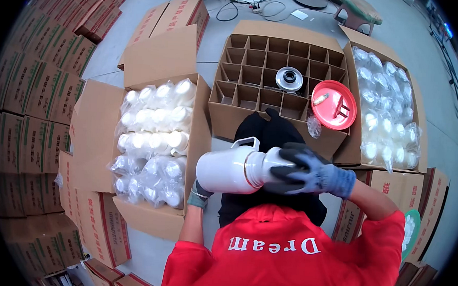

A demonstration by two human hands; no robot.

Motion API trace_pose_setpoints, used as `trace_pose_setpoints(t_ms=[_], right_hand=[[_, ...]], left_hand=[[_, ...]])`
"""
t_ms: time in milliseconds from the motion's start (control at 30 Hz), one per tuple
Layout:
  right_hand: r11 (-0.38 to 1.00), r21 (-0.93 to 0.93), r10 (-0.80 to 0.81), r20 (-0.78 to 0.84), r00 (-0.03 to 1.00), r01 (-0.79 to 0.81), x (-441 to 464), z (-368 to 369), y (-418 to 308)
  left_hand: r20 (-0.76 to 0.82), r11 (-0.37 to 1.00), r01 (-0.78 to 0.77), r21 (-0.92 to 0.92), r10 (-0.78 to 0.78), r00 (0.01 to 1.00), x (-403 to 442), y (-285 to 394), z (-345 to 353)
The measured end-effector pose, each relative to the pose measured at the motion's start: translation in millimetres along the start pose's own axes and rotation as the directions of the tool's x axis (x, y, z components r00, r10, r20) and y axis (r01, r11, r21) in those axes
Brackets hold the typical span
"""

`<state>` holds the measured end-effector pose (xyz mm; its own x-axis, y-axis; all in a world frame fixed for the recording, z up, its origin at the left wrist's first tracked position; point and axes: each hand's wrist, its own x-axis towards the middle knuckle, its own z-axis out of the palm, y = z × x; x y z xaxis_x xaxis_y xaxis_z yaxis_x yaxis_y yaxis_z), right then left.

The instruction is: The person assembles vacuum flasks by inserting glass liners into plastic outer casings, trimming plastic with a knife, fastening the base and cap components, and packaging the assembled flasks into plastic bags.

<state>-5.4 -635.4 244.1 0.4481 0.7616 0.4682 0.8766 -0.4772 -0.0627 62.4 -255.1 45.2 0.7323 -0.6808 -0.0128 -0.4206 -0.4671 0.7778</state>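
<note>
A white thermos jug (222,170) with a side handle lies tilted sideways above my lap. My left hand (199,193), in a grey glove, is closed round the jug's base end from below; most of its fingers are hidden behind the body. Over the narrower top end, my right hand (303,171) in a grey-blue glove with dark fingers grips the white lid (269,164). Just ahead stands an open carton with cardboard dividers (270,116). A silver round part with a black centre (289,79) sits on those dividers.
A red plate (325,115) with small items rests on the carton's right corner. Cartons of plastic-wrapped white bottles stand left (158,144) and right (386,108). Stacked boxes (38,94) line the far left. A stool (360,12) and cables are beyond.
</note>
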Motion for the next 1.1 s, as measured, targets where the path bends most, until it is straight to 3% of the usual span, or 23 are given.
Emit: trace_pose_setpoints(t_ms=[67,100,167,233,300,367,433,500,667,733,900,1033,1100], right_hand=[[0.907,0.298,0.335,-0.087,0.938,-0.297,-17,-11,-18],[0.794,0.442,0.454,0.026,0.891,-0.418,-26,-9,-29],[0.600,0.623,0.547,0.137,0.826,-0.502,-48,29,-46],[0.593,0.580,0.686,0.000,0.728,-0.558,-27,47,-41],[0.496,0.763,0.726,-0.102,0.680,-0.415,7,63,-19],[0.453,0.811,0.622,0.010,0.783,-0.370,35,72,6],[0.503,0.807,0.605,-0.073,0.793,-0.309,55,61,10],[0.585,0.761,0.562,-0.130,0.817,-0.282,67,40,9],[0.554,0.730,0.754,-0.237,0.612,-0.399,82,21,5],[0.581,0.731,0.730,-0.275,0.625,-0.358,88,22,2],[0.572,0.783,0.676,-0.280,0.682,-0.245,89,33,-3],[0.541,0.744,0.691,-0.126,0.712,-0.393,47,100,-22],[0.605,0.588,0.641,0.041,0.767,-0.537,14,99,-47]], left_hand=[[-0.003,0.999,-0.027,0.045,0.027,1.000,4,1,0],[-0.004,0.996,-0.050,0.079,0.051,0.999,9,6,-2],[-0.024,0.976,-0.107,0.191,0.114,0.993,11,12,1],[-0.078,0.950,-0.135,0.281,0.163,0.984,9,8,4],[-0.001,0.852,-0.317,0.416,0.349,0.937,36,72,-17],[-0.005,0.816,-0.435,0.381,0.472,0.882,75,173,-43],[0.020,0.763,-0.526,0.376,0.561,0.827,90,222,-62],[0.014,0.773,-0.536,0.340,0.566,0.824,91,230,-66],[-0.145,0.936,-0.326,0.132,0.343,0.928,57,175,-37],[-0.148,0.967,-0.242,0.081,0.252,0.956,37,146,-27],[-0.036,0.973,-0.202,0.112,0.207,0.978,28,75,-19],[0.018,0.975,-0.120,0.185,0.119,0.993,5,5,-23],[0.042,0.969,-0.098,0.228,0.091,0.995,-12,-18,-19]])
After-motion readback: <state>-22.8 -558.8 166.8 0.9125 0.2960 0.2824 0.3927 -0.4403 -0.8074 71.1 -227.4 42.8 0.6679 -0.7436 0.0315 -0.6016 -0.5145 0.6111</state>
